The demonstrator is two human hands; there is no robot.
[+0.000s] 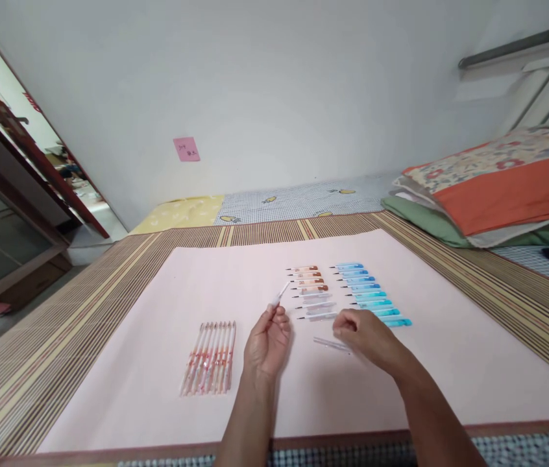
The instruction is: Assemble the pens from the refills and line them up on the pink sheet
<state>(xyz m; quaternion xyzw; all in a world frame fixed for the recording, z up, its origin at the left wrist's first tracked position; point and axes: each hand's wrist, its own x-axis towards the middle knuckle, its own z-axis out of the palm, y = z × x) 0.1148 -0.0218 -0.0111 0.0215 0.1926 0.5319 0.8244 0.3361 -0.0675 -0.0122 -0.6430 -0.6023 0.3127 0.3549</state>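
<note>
- Several red-patterned pens (211, 357) lie side by side at the near left of the pink sheet (109, 363).
- The left hand (267, 344) is raised and pinches a white pen (280, 295) in its fingertips, with the tip slanting far and right.
- A column of brown pens (309, 277) and clear pens (317, 306) lies just beyond.
- A tube (330, 344) lies on the sheet between the hands.
- The right hand (365, 334) has its fingers curled close and its tips at the tube's right end; whether it grips, I cannot tell.
- Blue pens (369, 292) form the right column.

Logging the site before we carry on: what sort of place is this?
Probably a bedroom: folded quilts and a patterned sheet lie by the wall, and the pink paper is spread over a woven bed mat.
</note>
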